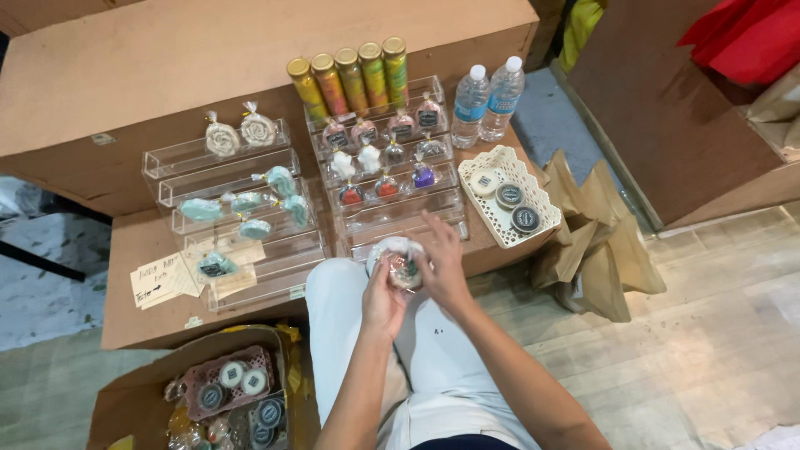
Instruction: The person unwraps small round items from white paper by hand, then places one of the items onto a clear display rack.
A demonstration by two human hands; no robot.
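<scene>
Both my hands hold one small round item wrapped in clear plastic (402,262) over my knee. My left hand (381,302) cups it from below and my right hand (442,260) grips its right side and top. Just beyond the hands stands a clear acrylic tiered rack (392,218) with small wrapped items on its upper steps and bare lower steps. A second acrylic rack (250,250) to the left carries teal and white wrapped pieces.
A white lattice basket (500,229) with three round tins sits right of the racks. Several tall tubes (352,79) and two water bottles (487,100) stand at the back. Paper bags (596,242) lie right; a box with a pink basket (218,385) of tins at lower left.
</scene>
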